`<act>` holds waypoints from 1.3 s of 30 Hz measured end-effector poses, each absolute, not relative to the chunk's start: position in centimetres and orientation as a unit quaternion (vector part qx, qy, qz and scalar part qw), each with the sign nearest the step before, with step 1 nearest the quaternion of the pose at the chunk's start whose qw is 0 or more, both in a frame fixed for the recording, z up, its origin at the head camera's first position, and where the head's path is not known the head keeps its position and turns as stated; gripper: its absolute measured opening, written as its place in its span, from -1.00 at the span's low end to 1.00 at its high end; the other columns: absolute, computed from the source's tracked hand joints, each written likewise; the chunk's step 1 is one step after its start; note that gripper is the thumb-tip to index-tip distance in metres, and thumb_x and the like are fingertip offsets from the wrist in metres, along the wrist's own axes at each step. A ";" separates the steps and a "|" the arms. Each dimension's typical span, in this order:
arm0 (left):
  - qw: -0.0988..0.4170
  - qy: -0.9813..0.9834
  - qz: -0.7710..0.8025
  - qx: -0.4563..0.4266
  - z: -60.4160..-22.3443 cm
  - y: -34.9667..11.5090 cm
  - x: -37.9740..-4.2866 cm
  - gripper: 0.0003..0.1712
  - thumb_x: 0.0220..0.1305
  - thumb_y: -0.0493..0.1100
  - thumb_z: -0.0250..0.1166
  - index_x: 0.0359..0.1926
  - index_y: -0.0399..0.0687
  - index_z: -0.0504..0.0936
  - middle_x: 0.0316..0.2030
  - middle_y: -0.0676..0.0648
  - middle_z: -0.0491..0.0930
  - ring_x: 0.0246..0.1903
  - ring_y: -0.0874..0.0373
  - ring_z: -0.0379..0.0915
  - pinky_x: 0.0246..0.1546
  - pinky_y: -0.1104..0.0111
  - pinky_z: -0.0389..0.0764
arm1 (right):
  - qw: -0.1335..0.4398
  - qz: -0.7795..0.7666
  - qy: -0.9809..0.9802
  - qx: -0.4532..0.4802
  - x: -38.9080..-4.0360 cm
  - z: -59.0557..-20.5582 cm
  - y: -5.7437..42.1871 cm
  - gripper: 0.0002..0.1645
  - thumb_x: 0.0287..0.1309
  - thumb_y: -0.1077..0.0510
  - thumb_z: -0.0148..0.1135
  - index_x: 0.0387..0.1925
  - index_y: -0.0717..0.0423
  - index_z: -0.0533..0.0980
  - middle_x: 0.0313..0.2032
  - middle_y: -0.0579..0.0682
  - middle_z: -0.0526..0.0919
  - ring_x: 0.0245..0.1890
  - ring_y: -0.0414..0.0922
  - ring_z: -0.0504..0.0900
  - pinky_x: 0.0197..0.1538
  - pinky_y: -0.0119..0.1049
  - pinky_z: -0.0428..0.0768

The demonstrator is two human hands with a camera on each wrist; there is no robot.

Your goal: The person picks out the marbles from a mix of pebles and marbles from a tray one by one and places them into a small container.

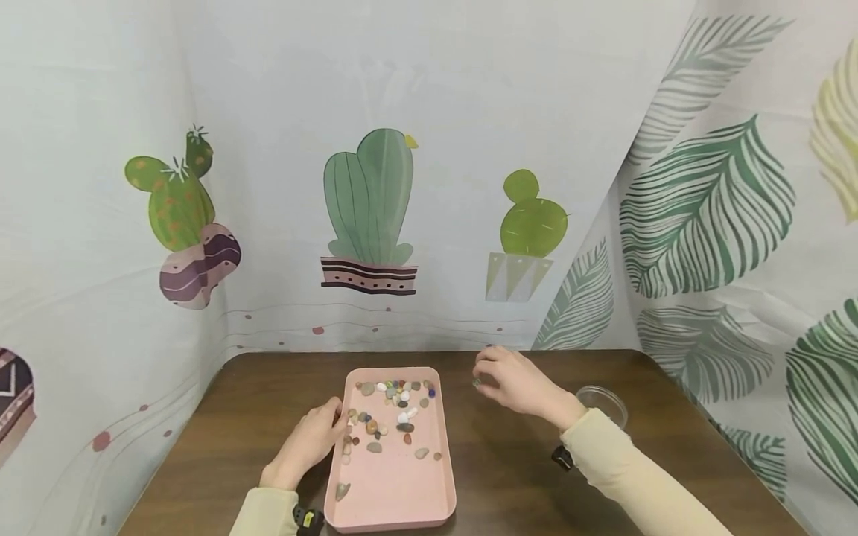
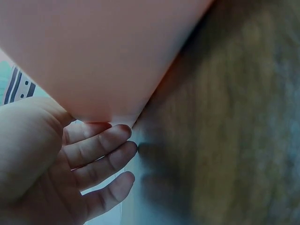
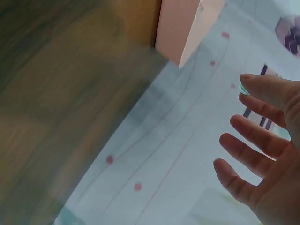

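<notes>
Greenish small piece [image 3: 243, 89], pinched between thumb and index of right hand [image 1: 516, 382], other fingers loosely spread, right of pink tray [image 1: 395, 506], left hand [image 1: 310, 439] lightly curled, holding tray's left rim, pebbles [image 1: 372, 427] mostly in far half, clear dish [image 1: 611, 409] farther right.

A strip of worktop [image 1: 499, 476] between the tray [image 1: 395, 495] and the right hand [image 1: 512, 381] leaves room to pass. The left hand [image 1: 310, 438] blocks the tray's left wall; stones [image 1: 372, 427] clutter its far end. Cloth [image 1: 442, 320] bars the worktop's back edge; a clear dish [image 1: 611, 403] stands near the right edge.
</notes>
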State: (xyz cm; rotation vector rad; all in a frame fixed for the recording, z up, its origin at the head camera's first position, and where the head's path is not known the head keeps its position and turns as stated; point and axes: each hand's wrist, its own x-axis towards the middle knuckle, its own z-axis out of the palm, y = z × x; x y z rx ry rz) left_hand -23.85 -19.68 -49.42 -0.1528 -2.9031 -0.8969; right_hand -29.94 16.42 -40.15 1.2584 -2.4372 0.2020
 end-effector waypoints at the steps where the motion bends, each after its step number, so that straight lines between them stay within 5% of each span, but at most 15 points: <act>1: 0.051 -0.953 -0.294 -0.051 -49.4 -19.7 -23.9 -0.88 0.26 -0.08 0.04 -0.33 -0.02 0.41 -0.60 0.11 0.38 -0.62 0.23 0.28 -0.62 0.36 0.31 | 0.197 0.073 -0.871 0.444 -30.0 -40.0 16.9 -0.87 -0.07 0.02 0.27 -0.41 -0.10 0.52 -0.26 -0.16 0.46 -0.26 -0.17 0.42 -0.21 -0.21 0.39; 21: 0.056 -0.952 -0.295 -0.055 -49.9 -19.7 -24.0 -0.89 0.26 -0.09 0.04 -0.35 -0.01 0.40 -0.60 0.10 0.37 -0.63 0.23 0.28 -0.62 0.36 0.31 | 0.211 0.163 -0.918 0.294 -29.4 -40.3 27.3 -0.81 -0.08 0.03 0.30 -0.38 -0.02 0.52 -0.15 -0.01 0.48 -0.12 -0.02 0.43 -0.14 -0.04 0.36; 39: 0.059 -0.953 -0.293 -0.050 -49.6 -19.7 -24.0 -0.88 0.25 -0.08 0.05 -0.35 -0.02 0.40 -0.61 0.10 0.37 -0.62 0.23 0.27 -0.62 0.36 0.31 | 0.236 0.189 -0.924 0.234 -28.5 -44.2 33.5 -0.81 -0.16 0.14 0.36 -0.43 -0.02 0.51 -0.27 -0.04 0.50 -0.25 -0.04 0.45 -0.26 -0.09 0.36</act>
